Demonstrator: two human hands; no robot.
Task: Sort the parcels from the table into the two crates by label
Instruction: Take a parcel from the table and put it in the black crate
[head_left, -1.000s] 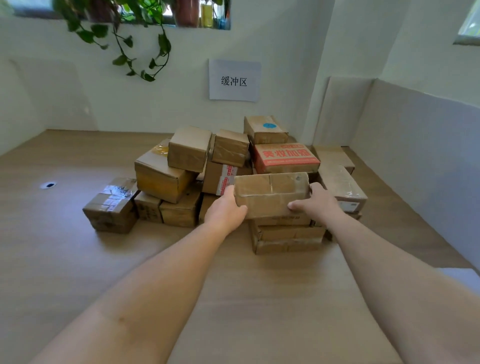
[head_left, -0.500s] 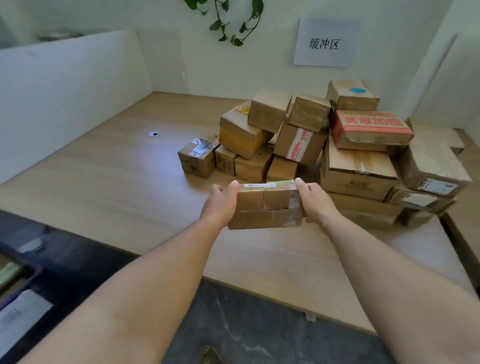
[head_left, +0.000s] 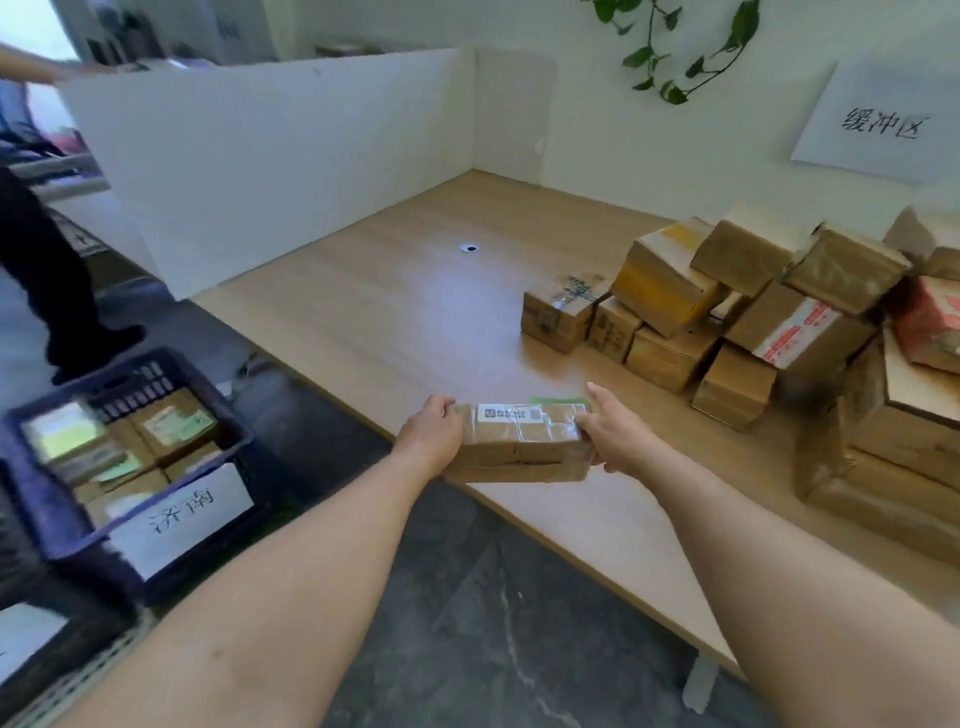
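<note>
I hold a flat brown cardboard parcel (head_left: 519, 441) with a white printed label and a green strip on top, above the near edge of the wooden table (head_left: 405, 312). My left hand (head_left: 431, 434) grips its left end and my right hand (head_left: 613, 436) grips its right end. A pile of brown parcels (head_left: 753, 312) lies on the table at the right. On the floor at the lower left stands a blue crate (head_left: 52, 514) with a white paper sign on its front, holding several parcels.
A white partition (head_left: 270, 150) walls the table's left and back sides. Another person's dark trouser leg and shoe (head_left: 57, 291) stand on the floor behind the crate. A paper sign (head_left: 883, 124) and a hanging plant (head_left: 675, 57) are on the back wall. Dark stone floor lies below me.
I lifted the parcel off the pile and drew it back to the table's near edge. My view swung left, bringing the blue crate into sight.
</note>
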